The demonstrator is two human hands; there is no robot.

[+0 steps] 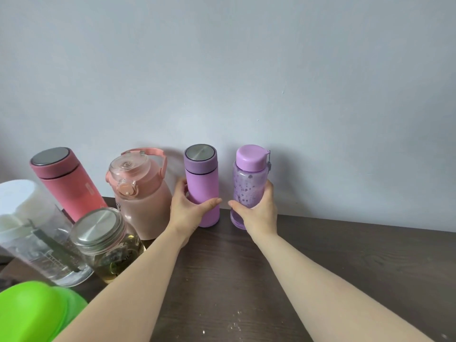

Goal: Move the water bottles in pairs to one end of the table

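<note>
We are looking down at two purple water bottles standing upright near the back edge of a dark wooden table [320, 267], close to a pale grey wall [246, 70]. We are wrapping our left hand [188, 209] around the lower half of the matte purple flask [202, 186], which has a steel-topped lid; our fingers are curling behind its left side while the thumb is pressing across its front, so the grasp is closed snugly around the body. We are wrapping our right hand [259, 211] around the clear purple bottle [249, 183] with the lilac flip cap, thumb crossing the front and fingers closing around the right side, again a full firm hold. The two bottles are standing just beside each other with a small gap between them, and our thumbs are nearly meeting in that gap. To the left, a pink jug [143, 193] with a carry handle is sitting just beside the flask, then a red flask [66, 181]. Nearer us on the left are a steel-lidded glass jar [106, 243], a clear white-lidded bottle [32, 233], and a bright green lid [37, 314] at the corner.
</note>
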